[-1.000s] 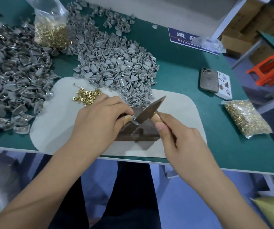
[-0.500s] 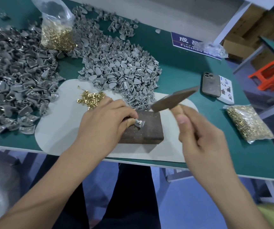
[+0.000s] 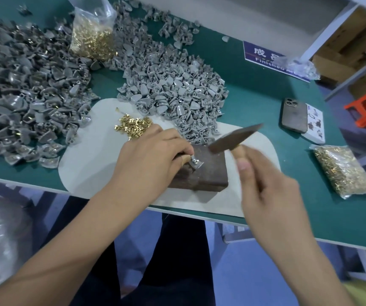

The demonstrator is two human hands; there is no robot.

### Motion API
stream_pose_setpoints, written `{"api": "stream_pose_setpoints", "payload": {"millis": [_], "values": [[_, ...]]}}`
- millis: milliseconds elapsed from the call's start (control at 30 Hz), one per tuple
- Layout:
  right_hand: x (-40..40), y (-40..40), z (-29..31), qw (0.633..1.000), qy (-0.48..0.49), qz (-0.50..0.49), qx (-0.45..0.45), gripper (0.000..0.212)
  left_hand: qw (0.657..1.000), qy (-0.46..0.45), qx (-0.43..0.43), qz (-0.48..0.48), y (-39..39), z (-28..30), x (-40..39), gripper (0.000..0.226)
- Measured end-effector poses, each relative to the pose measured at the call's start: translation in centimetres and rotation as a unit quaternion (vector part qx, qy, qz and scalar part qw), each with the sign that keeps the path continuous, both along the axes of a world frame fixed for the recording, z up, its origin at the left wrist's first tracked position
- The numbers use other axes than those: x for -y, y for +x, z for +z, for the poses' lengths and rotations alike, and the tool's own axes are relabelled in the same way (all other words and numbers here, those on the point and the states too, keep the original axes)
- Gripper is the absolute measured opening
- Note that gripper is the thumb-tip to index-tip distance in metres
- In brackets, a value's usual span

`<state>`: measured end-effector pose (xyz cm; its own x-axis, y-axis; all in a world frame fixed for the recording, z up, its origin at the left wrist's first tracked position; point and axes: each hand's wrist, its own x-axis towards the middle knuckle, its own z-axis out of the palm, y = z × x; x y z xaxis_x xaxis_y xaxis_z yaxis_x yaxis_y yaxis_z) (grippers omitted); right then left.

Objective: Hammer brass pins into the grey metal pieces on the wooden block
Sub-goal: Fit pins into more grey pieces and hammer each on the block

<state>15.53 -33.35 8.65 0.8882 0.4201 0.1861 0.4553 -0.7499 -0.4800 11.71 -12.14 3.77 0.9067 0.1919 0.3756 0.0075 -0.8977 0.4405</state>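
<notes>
A dark wooden block (image 3: pixel 206 171) lies on a pale mat (image 3: pixel 89 164) at the table's front edge. On the block's top stands one small grey metal piece (image 3: pixel 196 162), pinched by the fingertips of my left hand (image 3: pixel 151 160). My right hand (image 3: pixel 266 191) grips the wooden handle of a hammer (image 3: pixel 235 138), whose dark head hangs blurred just above the block's far right corner. A small heap of loose brass pins (image 3: pixel 133 128) lies on the mat beyond my left hand.
Large piles of grey metal pieces (image 3: pixel 171 89) and darker ones (image 3: pixel 23 89) cover the green table. A bag of brass pins (image 3: pixel 92 38) stands at the back, another bag (image 3: pixel 343 171) lies right. A phone (image 3: pixel 294 118) and card lie right of the mat.
The hammer struck the piece a second ago, rose high to the right, and now comes back down toward the block. My left hand kept pinching the grey piece.
</notes>
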Motion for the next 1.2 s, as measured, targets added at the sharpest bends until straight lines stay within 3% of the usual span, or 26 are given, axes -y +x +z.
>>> {"api": "stream_pose_setpoints", "payload": {"millis": [100, 267, 400, 667, 833, 933, 1000, 1100, 1200], "values": [[0.3, 0.0, -0.7, 0.998, -0.055, 0.016, -0.032, 0.036, 1.000, 0.016, -0.001, -0.023, 0.1, 0.1, -0.4, 0.008], [0.2, 0.0, -0.6, 0.999, 0.039, -0.004, -0.002, 0.036, 0.999, 0.033, 0.007, -0.038, 0.5, 0.0, -0.5, 0.008], [0.1, 0.0, -1.2, 0.998, -0.023, 0.019, -0.048, 0.038, 0.999, 0.027, 0.014, -0.040, 0.5, -0.2, -0.4, 0.007], [0.0, 0.4, 0.4, 0.994, -0.091, 0.045, -0.036, 0.033, 0.998, 0.011, 0.008, -0.062, 0.6, -0.2, -1.1, 0.011], [0.1, 0.3, 0.8, 1.000, 0.027, -0.001, 0.004, 0.031, 0.998, 0.012, 0.015, -0.061, 0.7, -0.2, -0.9, 0.010], [-0.3, -0.3, -0.2, 0.999, -0.029, 0.022, -0.037, 0.040, 0.998, -0.004, 0.011, -0.060, 0.7, -0.4, -1.0, 0.008], [0.0, -0.3, -0.2, 0.997, -0.075, 0.022, -0.011, 0.036, 0.998, -0.015, 0.006, -0.060, 0.7, -0.5, -1.0, 0.008], [0.0, -0.3, 0.1, 1.000, -0.011, -0.006, 0.025, 0.037, 0.998, -0.014, 0.005, -0.059, 0.8, -0.5, -1.1, 0.007], [-0.4, -0.6, -0.3, 1.000, 0.009, 0.002, -0.010, 0.038, 0.998, -0.014, -0.002, -0.057, 0.7, -0.6, -1.1, 0.007]]}}
